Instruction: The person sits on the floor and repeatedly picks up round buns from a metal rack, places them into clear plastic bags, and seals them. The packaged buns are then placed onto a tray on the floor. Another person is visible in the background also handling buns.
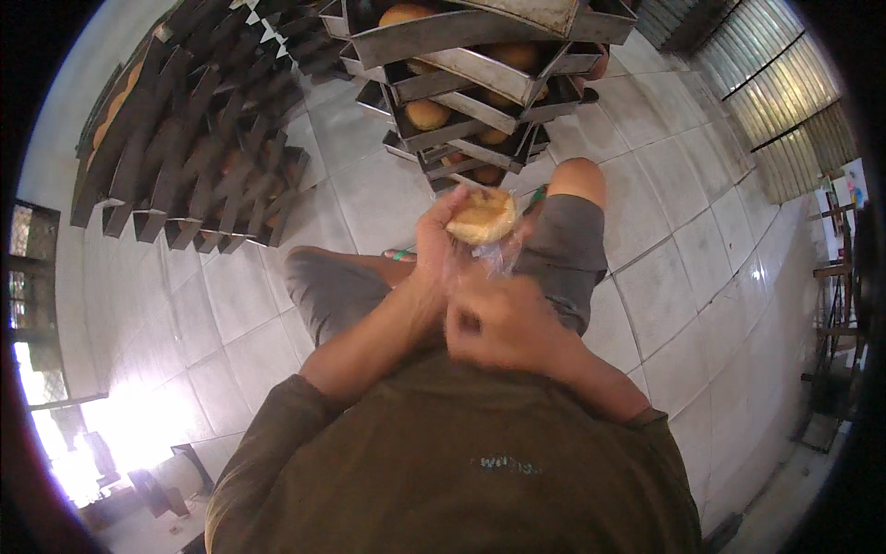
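Note:
A golden-brown bread roll [482,217] sits inside a clear plastic bag [498,257] in front of me. My left hand [438,242] is closed around the bagged roll from its left side. Just below it, my right hand [503,319] is curled into a loose fist, a little blurred by motion. The bag's gathered end runs down to the right hand's fingers, which close on it; the exact grip is partly hidden.
Ahead stands a crisscrossed stack of metal baking pans [443,92] with bread rolls [427,114] in them. More dark pans [185,157] are stacked at the left. Pale floor tiles [664,295] surround my bent legs. Corrugated metal sheeting [784,92] rises at the far right.

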Demonstrator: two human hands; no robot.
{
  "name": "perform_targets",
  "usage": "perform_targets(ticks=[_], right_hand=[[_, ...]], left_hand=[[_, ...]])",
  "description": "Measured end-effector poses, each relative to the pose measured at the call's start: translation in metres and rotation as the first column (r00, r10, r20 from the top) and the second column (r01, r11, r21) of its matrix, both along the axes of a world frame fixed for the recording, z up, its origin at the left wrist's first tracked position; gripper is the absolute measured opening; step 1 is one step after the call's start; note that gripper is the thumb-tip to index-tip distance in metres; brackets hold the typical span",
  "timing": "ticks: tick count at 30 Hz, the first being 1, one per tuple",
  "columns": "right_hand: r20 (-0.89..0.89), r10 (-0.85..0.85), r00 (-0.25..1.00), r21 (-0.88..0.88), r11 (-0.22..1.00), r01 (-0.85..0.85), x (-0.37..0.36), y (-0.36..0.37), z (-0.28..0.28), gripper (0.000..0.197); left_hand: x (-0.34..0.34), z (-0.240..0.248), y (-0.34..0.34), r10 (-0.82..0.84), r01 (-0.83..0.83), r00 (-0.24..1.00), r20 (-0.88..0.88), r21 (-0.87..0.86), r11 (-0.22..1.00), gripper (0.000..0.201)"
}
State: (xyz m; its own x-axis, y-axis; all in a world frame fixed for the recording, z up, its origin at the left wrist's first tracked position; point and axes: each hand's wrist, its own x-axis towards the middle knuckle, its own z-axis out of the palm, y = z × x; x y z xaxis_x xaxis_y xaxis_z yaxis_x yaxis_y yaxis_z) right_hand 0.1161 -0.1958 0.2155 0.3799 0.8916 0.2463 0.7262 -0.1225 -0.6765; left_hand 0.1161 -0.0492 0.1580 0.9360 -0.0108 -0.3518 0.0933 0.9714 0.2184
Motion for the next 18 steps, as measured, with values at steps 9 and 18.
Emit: perform_targets(ticks=[9,18], right_hand=[[0.386,-0.352,0.853,0.202,0.934,0.294,0.048,-0.085,0.043,0.037],[-0.651,-0.593,0.474,-0.094,0.683,0.725,0.052,-0.132,-0.087,0.038]], left_hand=[[-0.039,0.047,-0.04,-0.319,0.356,0.934,0.161,-0.38,0.854,0.054],[0.019,-0.059,-0.035,-0.347,0.294,0.926,-0.15,0.864,0.41,0.044]])
